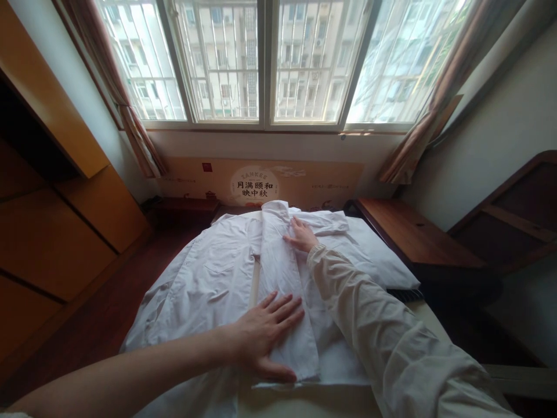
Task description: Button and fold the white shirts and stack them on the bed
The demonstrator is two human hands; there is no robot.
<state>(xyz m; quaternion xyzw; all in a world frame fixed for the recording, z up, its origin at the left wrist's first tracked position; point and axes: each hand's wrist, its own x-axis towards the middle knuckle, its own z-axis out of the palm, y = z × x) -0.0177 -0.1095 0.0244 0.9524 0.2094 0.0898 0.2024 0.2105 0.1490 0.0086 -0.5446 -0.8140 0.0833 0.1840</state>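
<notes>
A long white coat [209, 267] lies spread over a table-like surface, with a patch pocket on its left part. Down its middle runs a folded strip of the cloth [278, 261], reaching from the collar end to the near hem. My left hand [272, 337] rests flat on the lower part of that strip, fingers spread. Farther up, my right hand [301, 235] touches the coat beside the strip's upper end, its fingers apart and slightly bent. A sleeve [333, 222] stretches to the right beyond that hand. Neither hand grips anything.
Pale surface [304, 400] shows under the coat's near edge. A brown wooden desk [413, 238] stands at the right, and wooden cabinets [61, 238] line the left. Behind are a printed cardboard panel [304, 180] and barred windows [226, 64] with curtains [134, 133].
</notes>
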